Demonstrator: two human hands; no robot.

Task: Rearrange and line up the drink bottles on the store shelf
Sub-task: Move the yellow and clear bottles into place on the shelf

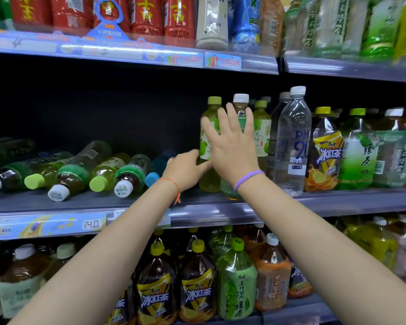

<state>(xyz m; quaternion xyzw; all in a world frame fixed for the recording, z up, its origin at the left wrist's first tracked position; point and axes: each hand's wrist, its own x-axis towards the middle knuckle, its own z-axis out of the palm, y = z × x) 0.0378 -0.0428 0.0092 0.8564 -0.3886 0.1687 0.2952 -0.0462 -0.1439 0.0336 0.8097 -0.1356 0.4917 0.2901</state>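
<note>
On the middle shelf (85, 202), a yellow-green drink bottle with a green cap (209, 179) stands upright at the left end of a standing row. Beside it stands a white-capped bottle (240, 100), largely hidden by my right hand (230, 146), which lies flat against both bottles with fingers spread. My left hand (185, 170) reaches in lower down, its fingertips touching the green-capped bottle's left side near the base. Left of my hands, several bottles (108, 170) lie on their sides with caps pointing outward, the nearest a blue-capped one (158, 167).
Right of my hands stand a tall clear water bottle (293, 141), an iced tea bottle (325, 156) and green tea bottles (359, 153). The upper shelf holds red-labelled bottles (145, 15). The lower shelf holds large tea bottles (197, 285). A price strip (93, 224) runs along the shelf edge.
</note>
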